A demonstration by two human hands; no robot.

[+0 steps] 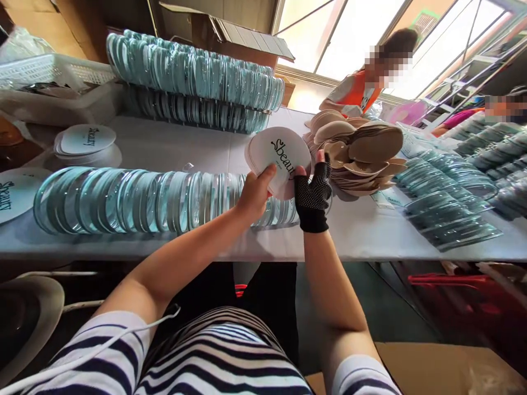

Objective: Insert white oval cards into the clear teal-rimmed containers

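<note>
My bare left hand [256, 192] is closed on a small stack of round white cards [284, 144], its thumb flat on the top one. Black lettering reading "beauty" runs across that card. On my right hand [313, 192] is a black fingerless glove with light dots; its thumb presses the cards' right edge, and the fingers behind are partly hidden. Just beyond the right hand lies a heap of beige oval pads [376, 144]. A long row of clear, blue-tinted round plastic pieces [135, 200] lies under and left of the cards.
More blue-tinted round pieces [193, 71] stand in stacked rows at the back, and others [448, 197] lie at right. Printed round cards [84, 140] sit at left beside a white basket [88, 74]. A person in an orange vest [349, 93] is across the table.
</note>
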